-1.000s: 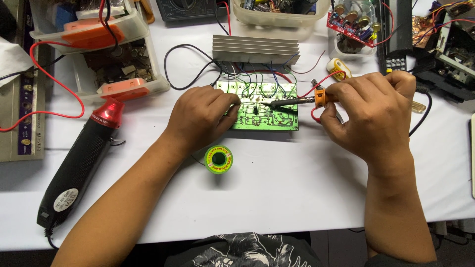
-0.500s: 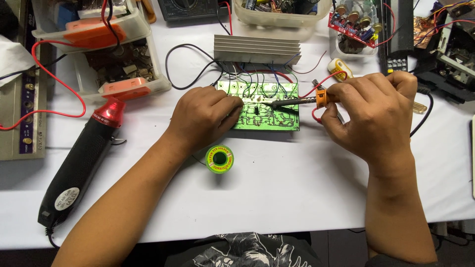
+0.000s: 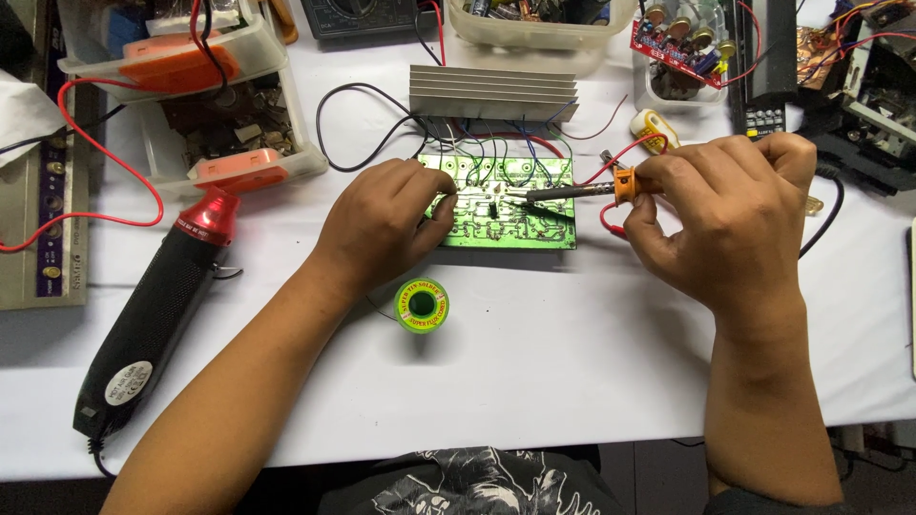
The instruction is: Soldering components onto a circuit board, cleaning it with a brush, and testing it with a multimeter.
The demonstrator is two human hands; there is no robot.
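A person sat at a white table (image 3: 592,362), seen from above, both bare forearms reaching forward. The step in hand looked like soldering on a green circuit board (image 3: 534,229) lying flat at the table's middle. The right hand (image 3: 725,224) was closed in a pen-like grip around the orange-collared handle of a soldering iron (image 3: 571,193), whose dark shaft ran leftward with its tip resting on or just above the board's centre; contact could not be told. The left hand (image 3: 382,229) lay curled at the board's left edge, fingertips pinched together near the tip; whether they held a strand of solder was too fine to see.

Judging by this, any next touch would call for a steady tip and a still board.

A finned grey heat sink (image 3: 491,92) sat just behind the board, joined to it by black, blue and red wires (image 3: 477,143) that crowded the board's far edge. A green spool of solder (image 3: 421,305) lay just in front of the board. A black and red heat gun (image 3: 157,315) lay well to the left, clear plastic parts boxes (image 3: 239,124) behind it.
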